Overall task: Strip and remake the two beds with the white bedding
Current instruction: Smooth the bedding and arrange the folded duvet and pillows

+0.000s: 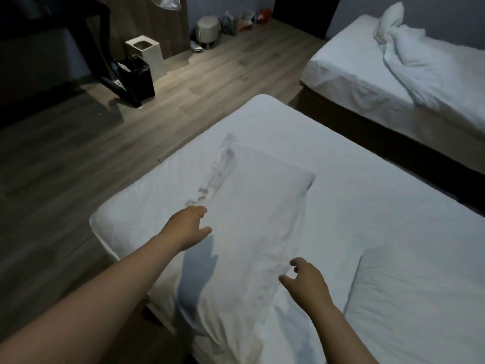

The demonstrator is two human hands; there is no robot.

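Observation:
A white pillow (pixel 252 219) lies lengthwise on the near bed (pixel 367 206), which is covered by a white sheet. My left hand (pixel 189 227) hovers over the pillow's left edge with relaxed fingers and holds nothing. My right hand (pixel 307 282) is at the pillow's right edge, fingers loosely spread, gripping nothing. A second white pillow (pixel 420 306) lies at the lower right of the same bed. The far bed (pixel 349 74) at the upper right carries a bunched, knotted heap of white bedding (pixel 420 64).
Wooden floor runs to the left and between the beds. A black bin (pixel 136 77) and a white bin (pixel 147 55) stand at the back left beside dark table legs. A round stool (pixel 208 28) and bags sit along the far wall.

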